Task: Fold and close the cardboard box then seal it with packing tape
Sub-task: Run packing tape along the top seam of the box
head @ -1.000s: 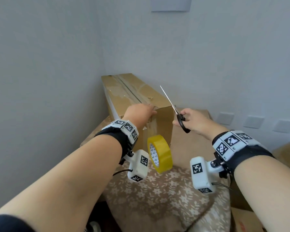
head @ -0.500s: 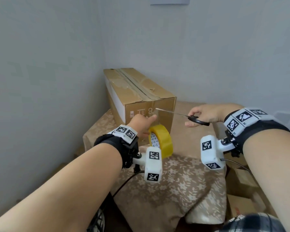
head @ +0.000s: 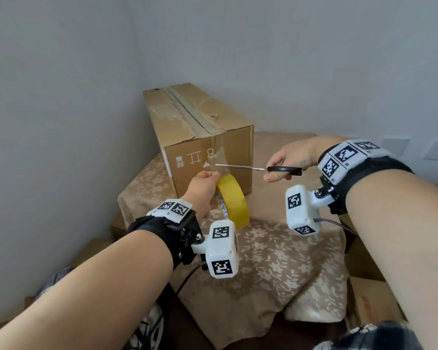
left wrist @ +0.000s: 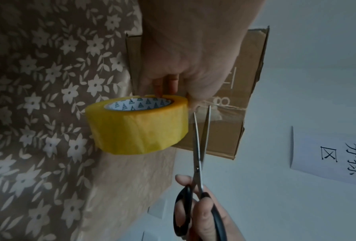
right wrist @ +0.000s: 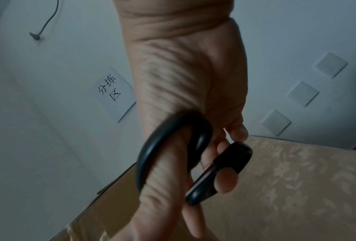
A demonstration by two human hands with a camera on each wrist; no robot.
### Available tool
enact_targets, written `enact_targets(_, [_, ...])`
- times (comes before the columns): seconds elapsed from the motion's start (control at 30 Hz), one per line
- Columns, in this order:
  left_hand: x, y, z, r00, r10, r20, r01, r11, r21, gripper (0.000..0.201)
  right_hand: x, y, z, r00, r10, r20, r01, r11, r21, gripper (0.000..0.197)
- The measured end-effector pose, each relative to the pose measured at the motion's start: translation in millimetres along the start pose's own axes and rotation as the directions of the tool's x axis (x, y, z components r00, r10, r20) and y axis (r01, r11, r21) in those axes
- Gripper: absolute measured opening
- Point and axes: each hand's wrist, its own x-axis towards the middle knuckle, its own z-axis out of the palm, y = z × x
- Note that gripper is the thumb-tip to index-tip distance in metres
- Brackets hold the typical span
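Left hand (head: 203, 189) is gripping the yellow tape roll (head: 234, 198) beside the cardboard box (head: 208, 137); right hand (head: 290, 157) is holding slightly parted scissors (head: 258, 168) just above.

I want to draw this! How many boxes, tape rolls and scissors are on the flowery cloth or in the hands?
Cardboard box: 1
Yellow tape roll: 1
Scissors: 1
Total: 3

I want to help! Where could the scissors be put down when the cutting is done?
The flowered cloth is bare to the right of the cardboard box and along its near edge. It is crowded at the box's near end, where the tape roll, both hands and the scissors meet.
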Motion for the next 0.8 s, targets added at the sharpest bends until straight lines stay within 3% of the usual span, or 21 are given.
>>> enact_targets(0.2, [-8.3, 0.0, 4.1, 1.000, -0.013, -0.007, 0.013, 0.997, -0.077, 0.017, 16.9, 8.7, -2.8, 0.995, -0.102, -0.009, 0.102, 0.995, 0.005, 0.060])
enact_targets(0.33, [-15.2, 2.3, 5.6, 0.999, -0.043, 0.016, 0.044, 0.997, -0.065, 0.019, 15.1, 4.4, -2.5, 0.996, -0.093, -0.005, 0.093, 0.996, 0.004, 0.052])
enact_targets(0.53, [-18.8, 0.9, -4.3, 0.999, 0.020, 0.028, -0.019, 0.999, -0.045, 0.008, 16.1, -10.3, -1.5, 0.994, -0.114, 0.004, 0.114, 0.993, 0.016, 0.047])
enact_targets(0.8, [-19.1, 0.8, -7.9, 0.999, 0.045, -0.001, -0.045, 0.999, -0.023, 0.016, 23.1, -17.3, -7.3, 0.989, -0.141, -0.033, 0.141, 0.990, 0.007, 0.048])
